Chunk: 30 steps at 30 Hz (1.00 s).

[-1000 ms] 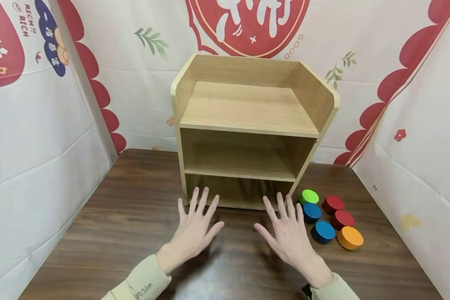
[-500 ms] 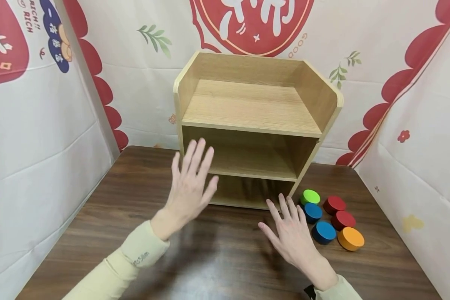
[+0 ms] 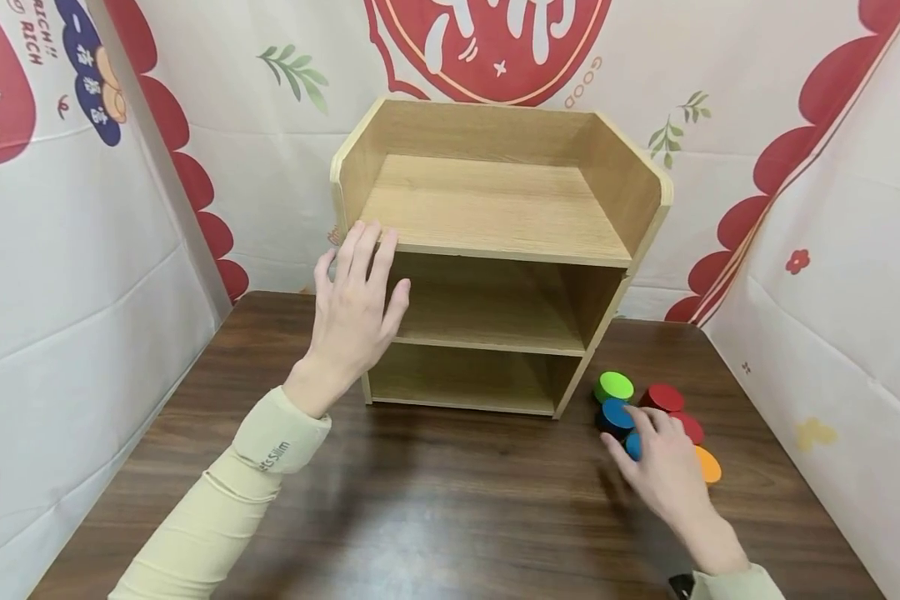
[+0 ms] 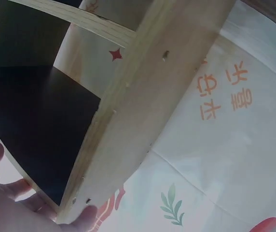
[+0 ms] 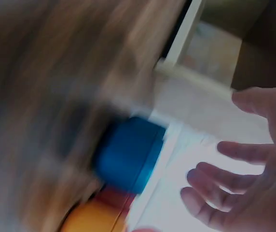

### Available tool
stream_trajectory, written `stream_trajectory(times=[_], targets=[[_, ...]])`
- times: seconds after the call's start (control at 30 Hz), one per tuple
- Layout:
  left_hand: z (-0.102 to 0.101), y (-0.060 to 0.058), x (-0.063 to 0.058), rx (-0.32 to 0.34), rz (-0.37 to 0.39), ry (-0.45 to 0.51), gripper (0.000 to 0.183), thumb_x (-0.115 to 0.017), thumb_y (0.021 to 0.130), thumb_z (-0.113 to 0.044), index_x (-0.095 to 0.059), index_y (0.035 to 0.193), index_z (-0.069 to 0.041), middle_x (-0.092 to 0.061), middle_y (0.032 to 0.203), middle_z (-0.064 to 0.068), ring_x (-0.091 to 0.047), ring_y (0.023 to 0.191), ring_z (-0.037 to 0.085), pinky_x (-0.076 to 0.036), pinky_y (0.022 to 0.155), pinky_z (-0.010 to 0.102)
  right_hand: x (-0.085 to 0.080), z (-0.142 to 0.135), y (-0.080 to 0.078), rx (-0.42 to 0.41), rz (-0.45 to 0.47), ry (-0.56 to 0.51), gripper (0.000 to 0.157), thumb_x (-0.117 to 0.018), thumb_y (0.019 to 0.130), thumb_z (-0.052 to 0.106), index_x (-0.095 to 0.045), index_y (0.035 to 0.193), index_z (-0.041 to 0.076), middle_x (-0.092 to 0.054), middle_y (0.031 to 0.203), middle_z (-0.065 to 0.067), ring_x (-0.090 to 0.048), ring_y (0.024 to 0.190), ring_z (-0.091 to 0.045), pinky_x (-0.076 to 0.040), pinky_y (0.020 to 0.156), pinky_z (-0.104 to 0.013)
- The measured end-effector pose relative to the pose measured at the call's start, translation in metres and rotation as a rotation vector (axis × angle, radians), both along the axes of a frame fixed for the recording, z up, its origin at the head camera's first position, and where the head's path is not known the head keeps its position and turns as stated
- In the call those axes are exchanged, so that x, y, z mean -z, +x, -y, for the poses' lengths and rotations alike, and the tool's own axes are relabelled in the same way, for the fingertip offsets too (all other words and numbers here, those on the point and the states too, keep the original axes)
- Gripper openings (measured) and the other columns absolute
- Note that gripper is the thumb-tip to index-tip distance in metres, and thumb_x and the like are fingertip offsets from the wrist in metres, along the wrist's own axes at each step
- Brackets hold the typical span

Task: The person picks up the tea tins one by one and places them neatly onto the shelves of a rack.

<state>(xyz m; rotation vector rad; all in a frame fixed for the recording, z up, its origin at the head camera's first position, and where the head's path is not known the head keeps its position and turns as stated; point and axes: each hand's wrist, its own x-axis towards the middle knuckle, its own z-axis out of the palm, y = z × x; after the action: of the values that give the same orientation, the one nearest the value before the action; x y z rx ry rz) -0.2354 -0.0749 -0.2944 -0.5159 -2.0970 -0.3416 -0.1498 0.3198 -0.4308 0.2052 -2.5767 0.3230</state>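
A light wooden shelf unit [image 3: 495, 204] with stacked open levels stands on the table. At its upper left front edge is my left hand [image 3: 354, 312], fingers nearly straight and overlapping the top board. The left wrist view shows the fingertips close to the side panel [image 4: 128, 121]; firm contact is hard to tell. Over the discs at the right reaches my right hand [image 3: 673, 471], its fingers loosely bent and holding nothing. Beside its fingertips is a blue disc [image 3: 615, 415]. A second blue disc [image 3: 633, 447], a red disc [image 3: 690, 427] and an orange disc [image 3: 709, 465] are partly covered by it.
A green disc [image 3: 615, 386] and another red disc [image 3: 663, 397] lie at the far side of the group, right of the shelf unit. The dark wooden table [image 3: 450, 500] is bordered by printed white cloth walls [image 3: 270, 183] at the back and sides.
My left hand has risen from the table in front of the shelf unit to its upper left edge. My right hand has moved right, over the discs.
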Motion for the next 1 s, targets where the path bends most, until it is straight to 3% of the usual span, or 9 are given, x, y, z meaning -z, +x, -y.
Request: stream_trajectory(times=[0.13,0.23,0.47,0.63,0.87,1.0], targets=[[0.004,-0.001,-0.001,-0.003,0.016,-0.021,0.054,-0.044,0.096,-0.027,-0.037,0.145,-0.007,-0.041,0.146,0.014,-0.030,0.142,0.029,-0.036,0.098,0.052,0.003,-0.020,0.008,0.138,0.186,-0.023,0.067,-0.074,0.079,0.041,-0.055,0.124,-0.004,-0.053,0.115,-0.029,-0.052,0.099,-0.045,-0.048,0.065,-0.059],[0.005,-0.002,0.000,-0.007,0.029,-0.019,0.056,-0.047,0.093,-0.023,-0.036,0.145,-0.007,-0.039,0.147,0.015,-0.028,0.143,0.029,-0.037,0.096,0.051,0.004,-0.027,0.010,0.187,0.325,-0.020,0.076,-0.071,0.079,0.049,-0.049,0.129,-0.004,-0.050,0.118,-0.031,-0.055,0.099,-0.045,-0.048,0.057,-0.059],[0.004,-0.002,0.002,-0.005,0.038,-0.038,0.064,-0.055,0.086,-0.015,-0.034,0.147,-0.008,-0.036,0.150,0.014,-0.026,0.144,0.029,-0.037,0.096,0.052,0.010,-0.035,0.007,0.190,0.520,-0.007,0.079,-0.073,0.078,0.040,-0.042,0.132,-0.010,-0.054,0.116,-0.036,-0.058,0.099,-0.046,-0.051,0.072,-0.060],[0.003,-0.003,0.004,0.005,0.034,-0.043,0.068,-0.056,0.083,-0.011,-0.032,0.148,-0.008,-0.035,0.151,0.013,-0.025,0.145,0.029,-0.034,0.098,0.053,0.015,-0.036,0.007,0.190,0.531,-0.027,0.075,-0.075,0.078,0.031,-0.044,0.129,-0.014,-0.054,0.119,-0.038,-0.058,0.100,-0.048,-0.050,0.079,-0.060],[0.003,-0.003,0.004,0.015,0.026,-0.030,0.072,-0.056,0.081,-0.008,-0.032,0.148,-0.008,-0.035,0.151,0.013,-0.025,0.145,0.029,-0.031,0.102,0.055,0.015,-0.034,0.006,0.165,0.466,-0.069,0.072,-0.076,0.077,0.035,-0.049,0.124,-0.012,-0.058,0.115,-0.034,-0.061,0.094,-0.043,-0.052,0.075,-0.056],[0.003,-0.004,0.005,0.012,0.021,-0.027,0.072,-0.057,0.080,-0.008,-0.033,0.148,-0.008,-0.036,0.150,0.013,-0.025,0.144,0.029,-0.029,0.103,0.057,0.006,-0.029,0.006,0.130,0.422,-0.090,0.072,-0.076,0.077,0.036,-0.049,0.124,-0.011,-0.061,0.100,-0.026,-0.058,0.077,-0.029,-0.051,0.060,-0.039]])
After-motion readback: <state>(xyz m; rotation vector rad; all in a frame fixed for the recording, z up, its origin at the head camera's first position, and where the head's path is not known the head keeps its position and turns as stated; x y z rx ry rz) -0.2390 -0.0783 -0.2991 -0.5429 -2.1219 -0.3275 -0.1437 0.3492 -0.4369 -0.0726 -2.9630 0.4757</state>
